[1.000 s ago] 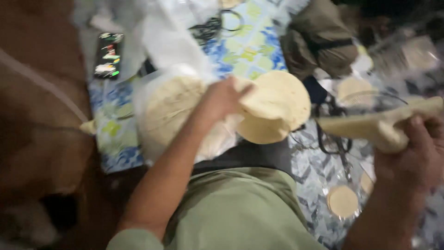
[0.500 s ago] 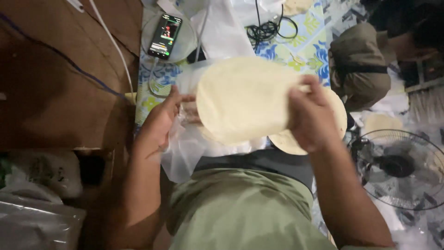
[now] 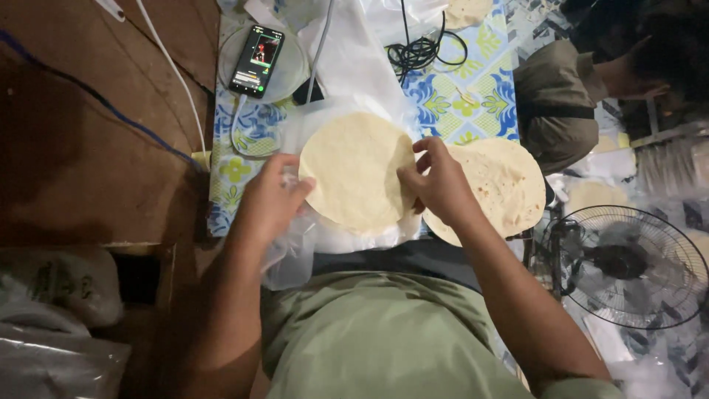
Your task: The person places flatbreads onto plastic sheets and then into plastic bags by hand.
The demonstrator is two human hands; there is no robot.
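Note:
A pale round flatbread (image 3: 353, 171) lies on a clear plastic bag (image 3: 347, 235) in front of me. My left hand (image 3: 272, 201) grips the plastic at the flatbread's left edge. Fingertips of my right hand (image 3: 437, 182) pinch the flatbread's right edge. A stack of browner, speckled flatbreads (image 3: 502, 186) sits just to the right, partly under my right hand.
A phone (image 3: 256, 60) with a lit screen rests on a round lid at the back left. Black cables (image 3: 425, 52) and white plastic lie on the patterned cloth (image 3: 461, 100). Another person (image 3: 591, 89) sits at the back right. A black fan (image 3: 628, 266) stands to my right.
The flatbread, held up between both hands before, now lies flat on the plastic. My left hand has shifted onto the bag's edge. The view has moved left.

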